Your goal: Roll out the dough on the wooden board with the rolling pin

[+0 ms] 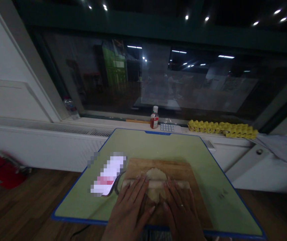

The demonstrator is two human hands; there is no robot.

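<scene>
- Head view: we find the dough [156, 173] on the wooden board [181, 165], a flattened piece with an uneven edge, its far part towards twelve o'clock and its near part towards six.
- The pin [155, 184] lies across its middle, running from nine to three.
- Left hand [130, 202], at eight o'clock from the dough: palm down, fingers straight and slightly parted, laid over the pin's nine-o'clock end. We see no pinch.
- Right hand [181, 207], at four o'clock: likewise spread, fingers over the three-o'clock end; a ring shows.
- Progress, our judgement: rolling is partway. Done: dough flattened into one sheet. Left: its outline is not yet even, and the pin is not yet off it. Final thickness we cannot tell.
- Around: phone [112, 172] at nine on the table [158, 144], its screen blurred out; bottle [154, 118] at twelve and egg tray [222, 129] at two, both on the sill.
</scene>
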